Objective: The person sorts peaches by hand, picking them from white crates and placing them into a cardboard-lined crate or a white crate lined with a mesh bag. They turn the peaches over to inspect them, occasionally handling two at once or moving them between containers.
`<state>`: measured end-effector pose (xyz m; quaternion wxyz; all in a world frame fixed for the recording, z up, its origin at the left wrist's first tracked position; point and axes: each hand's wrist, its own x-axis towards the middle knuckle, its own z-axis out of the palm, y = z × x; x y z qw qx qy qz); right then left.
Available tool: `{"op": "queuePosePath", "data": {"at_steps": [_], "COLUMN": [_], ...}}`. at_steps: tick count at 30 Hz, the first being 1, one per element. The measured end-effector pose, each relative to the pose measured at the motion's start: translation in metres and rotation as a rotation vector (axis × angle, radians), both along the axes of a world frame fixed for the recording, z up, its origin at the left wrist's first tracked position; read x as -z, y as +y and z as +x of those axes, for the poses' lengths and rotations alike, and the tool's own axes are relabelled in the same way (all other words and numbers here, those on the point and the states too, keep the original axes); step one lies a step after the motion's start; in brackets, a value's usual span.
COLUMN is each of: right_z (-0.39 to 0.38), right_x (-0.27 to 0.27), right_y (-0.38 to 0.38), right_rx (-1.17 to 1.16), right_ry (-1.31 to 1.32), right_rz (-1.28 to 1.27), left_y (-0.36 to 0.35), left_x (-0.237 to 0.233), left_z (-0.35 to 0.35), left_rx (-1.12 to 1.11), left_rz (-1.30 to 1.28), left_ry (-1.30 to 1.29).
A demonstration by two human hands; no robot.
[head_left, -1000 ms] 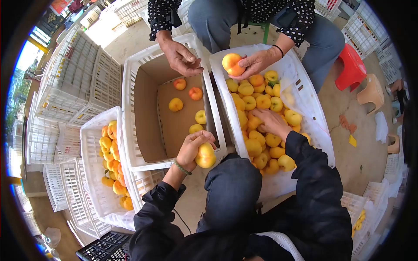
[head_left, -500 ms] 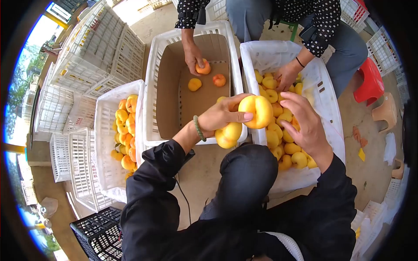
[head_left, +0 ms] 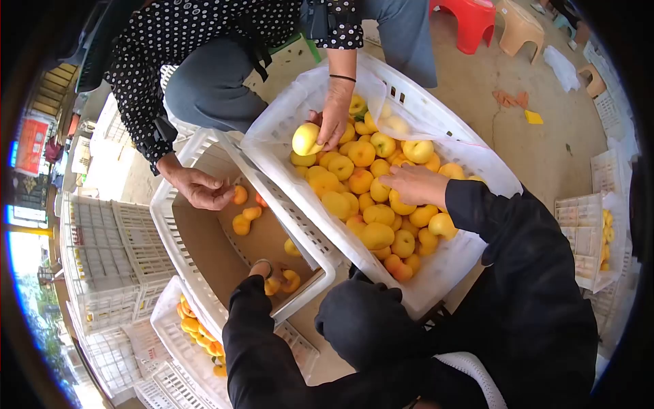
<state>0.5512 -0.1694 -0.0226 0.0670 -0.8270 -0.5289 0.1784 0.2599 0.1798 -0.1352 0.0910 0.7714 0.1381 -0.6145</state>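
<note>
My left hand (head_left: 261,268) reaches down inside the cardboard-lined white crate (head_left: 163,217), beside orange-yellow peaches (head_left: 291,281); its fingers are hidden. Over the white crate with a plastic liner (head_left: 477,153), my right hand (head_left: 413,183) rests on the heap of yellow peaches (head_left: 378,236), fingers apart and touching the fruit. A co-worker's hand (head_left: 335,114) holds a yellow peach (head_left: 306,139) above that heap. The co-worker's other hand (head_left: 201,189) hovers over the cardboard-lined crate, near several more peaches (head_left: 241,225).
A third lined crate (head_left: 167,310) with orange peaches stands at the lower left, near stacked white crates (head_left: 102,252). The co-worker's knee (head_left: 211,88) is close behind the crates. Red (head_left: 470,27) and beige stools (head_left: 520,28) stand at the upper right.
The view has turned right. My hands have moved apart, left into the cardboard-lined crate, right onto the heap. The co-worker has lifted a yellow peach and let go of an orange one.
</note>
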Motion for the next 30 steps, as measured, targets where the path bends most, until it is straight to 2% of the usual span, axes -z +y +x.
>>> {"op": "queuePosePath", "data": {"at_steps": [1, 2, 3, 5, 6, 7, 9, 10, 11, 13, 14, 15, 17, 18, 20, 21, 23, 24, 25, 27, 28, 30], "right_z": [-0.001, 0.002, 0.002, 0.000, 0.000, 0.001, 0.009, 0.010, 0.010, 0.003, -0.007, -0.019, -0.042, -0.046, -0.044, -0.039, -0.017, -0.012, -0.008, -0.006, -0.011, -0.026], "right_x": [0.011, 0.016, 0.020, 0.027, 0.028, 0.036, 0.054, 0.052, 0.051, 0.047, 0.033, 0.024, 0.012, 0.022, 0.048, 0.054, 0.045, 0.025, 0.017, -0.017, -0.040, -0.077], "right_y": [0.011, 0.020, 0.025, 0.033, 0.036, 0.035, 0.036, 0.043, 0.051, 0.071, 0.084, 0.090, 0.098, 0.099, 0.102, 0.099, 0.087, 0.079, 0.071, 0.054, 0.049, 0.048], "right_rx": [-0.033, -0.085, -0.083, -0.046, -0.052, -0.070, -0.022, 0.009, -0.006, -0.075, -0.076, -0.088, 0.015, -0.015, 0.004, 0.035, 0.014, 0.073, 0.119, 0.171, 0.170, 0.058], "right_ry": [0.016, 0.018, 0.022, 0.052, 0.018, 0.029, -0.005, 0.013, 0.018, 0.336, 0.504, 0.505, 0.469, 0.342, 0.369, 0.394, 0.662, 0.829, 1.075, 1.357, 1.349, 1.539], "right_rz": [-0.020, -0.047, -0.055, -0.100, -0.143, -0.154, -0.056, -0.160, -0.158, 0.167, 0.159, 0.167, 0.109, 0.147, 0.205, 0.239, 0.277, 0.271, 0.322, 0.363, 0.361, 0.375], "left_y": [0.010, -0.001, 0.002, 0.003, 0.006, 0.011, 0.026, 0.021, 0.015, -0.006, -0.019, -0.035, -0.065, -0.080, -0.102, -0.106, -0.114, -0.115, -0.118, -0.123, -0.124, -0.137], "left_x": [0.039, 0.022, 0.034, 0.054, 0.053, 0.056, 0.060, 0.040, 0.018, -0.040, -0.068, -0.094, -0.139, -0.154, -0.176, -0.181, -0.185, -0.184, -0.186, -0.193, -0.192, -0.199], "left_z": [-0.011, -0.003, -0.006, -0.016, -0.017, -0.022, -0.026, -0.016, -0.009, 0.009, 0.016, 0.018, 0.019, 0.017, 0.008, 0.002, -0.009, -0.013, -0.012, -0.005, 0.002, 0.029], "left_rx": [-0.033, -0.113, -0.111, -0.087, -0.013, -0.034, -0.243, -0.146, -0.048, -0.117, -0.172, -0.179, -0.201, -0.207, -0.371, -0.388, -0.453, -0.538, -0.545, -0.741, -0.845, -1.132], "left_rz": [-0.072, -0.133, -0.141, -0.087, -0.205, -0.214, -0.166, -0.047, 0.070, 0.058, 0.042, 0.055, 0.013, 0.033, -0.097, -0.080, -0.165, -0.211, -0.213, -0.345, -0.480, -0.891], "left_ry": [0.015, -0.004, 0.000, -0.154, -0.263, -0.252, -0.352, -0.368, -0.378, -0.426, -0.491, -0.492, -0.801, -0.806, -1.076, -1.088, -1.188, -1.219, -1.237, -1.288, -1.258, -1.261]}}
